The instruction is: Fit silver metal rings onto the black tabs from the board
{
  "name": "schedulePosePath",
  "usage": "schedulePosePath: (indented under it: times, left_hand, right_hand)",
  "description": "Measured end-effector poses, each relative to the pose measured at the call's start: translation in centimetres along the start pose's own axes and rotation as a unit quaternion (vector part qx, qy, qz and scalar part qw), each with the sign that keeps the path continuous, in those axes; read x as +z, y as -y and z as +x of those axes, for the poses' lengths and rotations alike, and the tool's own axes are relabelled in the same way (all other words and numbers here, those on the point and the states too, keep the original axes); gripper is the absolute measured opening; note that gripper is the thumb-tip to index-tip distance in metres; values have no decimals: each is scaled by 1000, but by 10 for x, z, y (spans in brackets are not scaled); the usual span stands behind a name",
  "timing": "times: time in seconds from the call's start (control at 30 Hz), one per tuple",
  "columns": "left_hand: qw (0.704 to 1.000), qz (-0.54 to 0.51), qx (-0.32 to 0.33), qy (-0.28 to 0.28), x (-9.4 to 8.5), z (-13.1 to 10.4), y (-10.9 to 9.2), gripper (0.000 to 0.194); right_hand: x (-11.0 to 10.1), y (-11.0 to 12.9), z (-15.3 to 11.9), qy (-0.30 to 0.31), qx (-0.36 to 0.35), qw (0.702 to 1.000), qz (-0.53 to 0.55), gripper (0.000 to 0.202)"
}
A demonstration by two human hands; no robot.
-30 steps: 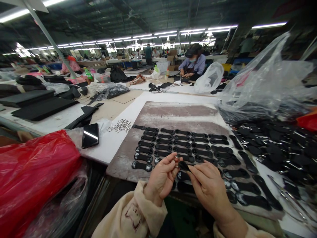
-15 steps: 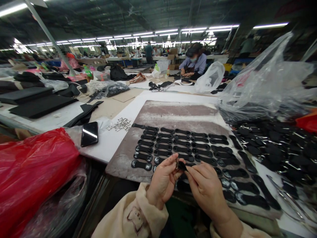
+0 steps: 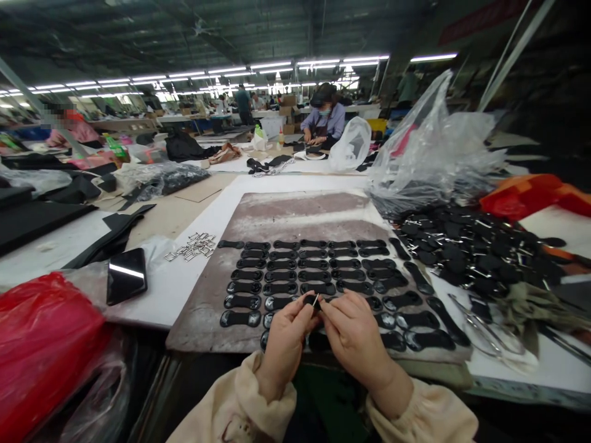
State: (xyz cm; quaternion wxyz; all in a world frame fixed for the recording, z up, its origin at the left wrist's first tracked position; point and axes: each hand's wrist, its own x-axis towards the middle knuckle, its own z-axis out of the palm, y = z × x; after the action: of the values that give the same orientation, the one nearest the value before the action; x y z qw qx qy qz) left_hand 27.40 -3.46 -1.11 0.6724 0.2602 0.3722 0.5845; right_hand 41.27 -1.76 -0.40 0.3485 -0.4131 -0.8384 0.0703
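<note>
Over the near part of a worn brown board (image 3: 295, 212), both my hands meet on a small black tab (image 3: 311, 301) with a bit of shiny metal at it. My left hand (image 3: 285, 335) pinches its left side with thumb and fingers. The right side is held in the closed fingertips of my right hand (image 3: 354, 335). My fingers hide most of the tab. Rows of black dumbbell-shaped tabs (image 3: 282, 288) lie flat beneath and around my hands, some with glossy ends. Left of the board is a small heap of rectangular metal rings (image 3: 191, 247).
To the right lie a large pile of black tabs with metal rings (image 3: 455, 246), scissors (image 3: 480, 326) and clear plastic bags (image 3: 425, 154). A phone (image 3: 126, 277) and a red plastic bag (image 3: 50, 344) are at left. Across the table, a co-worker (image 3: 325, 120) bends over black pieces.
My view has turned to the right. My hands have drawn closer together around the tab, and its metal piece now shows between the fingertips.
</note>
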Motion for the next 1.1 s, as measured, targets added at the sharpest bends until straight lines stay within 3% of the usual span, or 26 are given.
schedulePosePath:
  times: [0.17, 0.33, 0.5, 0.63, 0.97, 1.1]
  left_hand:
    - [992, 105, 3, 63, -5, 2, -4, 27]
    - [993, 81, 3, 90, -4, 1, -16, 30]
    - [990, 25, -84, 110, -11, 1, -26, 31]
    - [980, -17, -158, 123, -19, 2, -26, 36]
    - [978, -37, -169, 116, -15, 0, -24, 27]
    - [985, -35, -148, 82, -9, -2, -24, 22]
  right_hand:
    - [0, -2, -2, 1, 21, 998, 51, 21]
    - [-2, -7, -2, -24, 36, 995, 88, 19]
    - [-9, -7, -1, -1, 39, 992, 123, 63]
    - [-13, -3, 0, 1, 21, 990, 142, 77]
    - [-20, -5, 3, 26, -18, 988, 150, 74]
    - [-14, -5, 2, 27, 77, 983, 164, 87]
